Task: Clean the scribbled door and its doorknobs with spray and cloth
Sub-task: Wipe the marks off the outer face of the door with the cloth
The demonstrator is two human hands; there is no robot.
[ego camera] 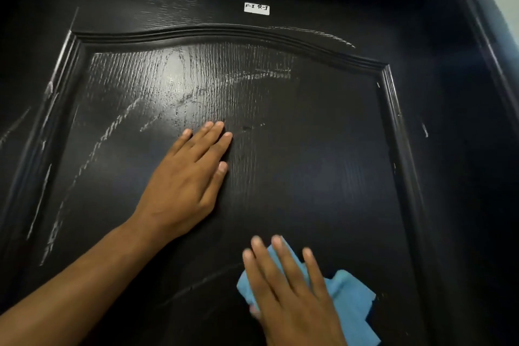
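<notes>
Right hand: one right hand [289, 286] lies flat with four straight, spread fingers pressing one folded light-blue cloth [351, 300] against the door; its thumb is hidden.
Left hand: one left hand [186, 181] rests palm-down on the panel, fingers straight and close together, holding nothing.
Cloth: low on the panel's right half, partly under the right hand, sticking out to its right.
Door: one black wood-grain door [323, 149] with a raised moulded frame [393, 109] around an arched panel.
Scribbles: several whitish streaks [118, 121] run across the panel's upper left and along the left moulding; a few short ones sit at the right.
Label: one small white paper label [256, 8] with handwritten characters, above the arch.
</notes>
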